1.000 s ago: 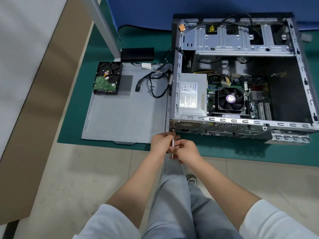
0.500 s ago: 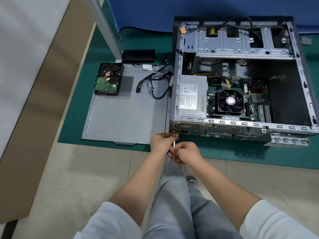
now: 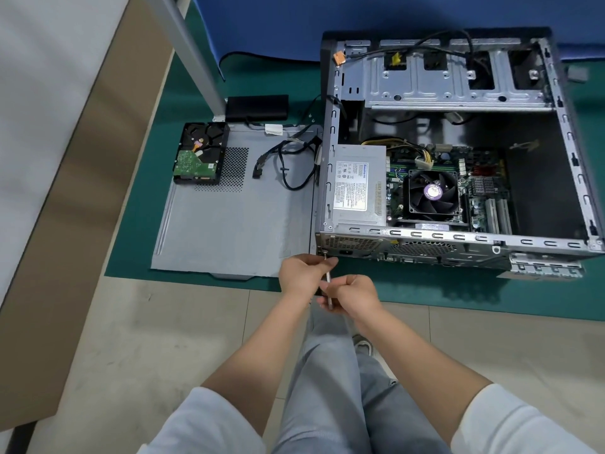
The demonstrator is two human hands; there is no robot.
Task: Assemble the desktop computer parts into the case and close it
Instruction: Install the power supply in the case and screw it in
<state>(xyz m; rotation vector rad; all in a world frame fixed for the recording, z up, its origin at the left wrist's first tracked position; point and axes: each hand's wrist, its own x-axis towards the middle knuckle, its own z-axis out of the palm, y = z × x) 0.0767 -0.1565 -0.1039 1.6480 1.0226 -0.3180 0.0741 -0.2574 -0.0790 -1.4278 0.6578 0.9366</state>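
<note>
We see the screwdriver (image 3: 327, 279) running lengthwise away from our right hand (image 3: 352, 297), its tip at the near left corner of the case (image 3: 409, 247), just past our left hand (image 3: 302, 273). Our right hand grips the handle; our left hand's fingers pinch the shaft near the tip.

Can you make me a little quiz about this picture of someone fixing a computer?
1. True or false: the hard drive lies inside the case.
2. What do both hands hold? A) a cable B) a screwdriver C) a fan
3. Fill in: the screwdriver's tip meets the case at its near ____ corner.

Key:
1. False; it lies on the grey side panel outside.
2. B; the left hand steadies the shaft, the right hand grips the handle end.
3. Left.
</note>
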